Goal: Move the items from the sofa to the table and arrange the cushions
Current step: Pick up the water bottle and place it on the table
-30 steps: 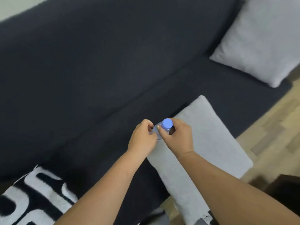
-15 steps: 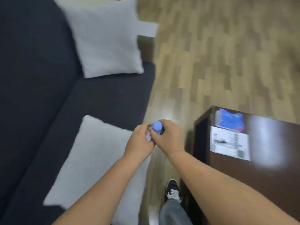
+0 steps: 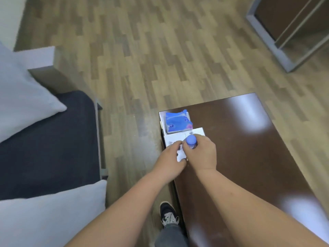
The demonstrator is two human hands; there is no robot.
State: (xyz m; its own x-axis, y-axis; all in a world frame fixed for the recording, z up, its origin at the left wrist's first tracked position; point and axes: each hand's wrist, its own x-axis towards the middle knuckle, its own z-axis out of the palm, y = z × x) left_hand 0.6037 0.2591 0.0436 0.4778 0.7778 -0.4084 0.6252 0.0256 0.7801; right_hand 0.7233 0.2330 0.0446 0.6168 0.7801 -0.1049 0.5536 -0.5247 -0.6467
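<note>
Both hands hold a small bottle (image 3: 191, 142) with a blue cap over the near-left corner of the table (image 3: 249, 157). The right hand (image 3: 201, 154) has its fingers wrapped around the neck just under the cap; the left hand (image 3: 170, 160) closes on the bottle's side from 9 o'clock, though most of the body is hidden beneath the two hands, so how far its fingers curl round I cannot tell. Whether the base touches anything yet is also hidden.

Directly below the bottle lies a white paper (image 3: 185, 139), and just beyond it at 12 o'clock a blue packet (image 3: 178, 122), both near the table's left edge. The sofa (image 3: 48, 139) sits at 9 o'clock with two pale cushions (image 3: 23, 102) not yet arranged.

The risk, as I judge it, is in the set-down. The spot is close to the edge, so a bottle put down off-centre or tilted could tip and roll to the floor (image 3: 142, 59). Standing it on the paper may leave it unsteady, or it may slide if the sheet shifts. Letting go with both hands at once before the base is flat would cause the same.
</note>
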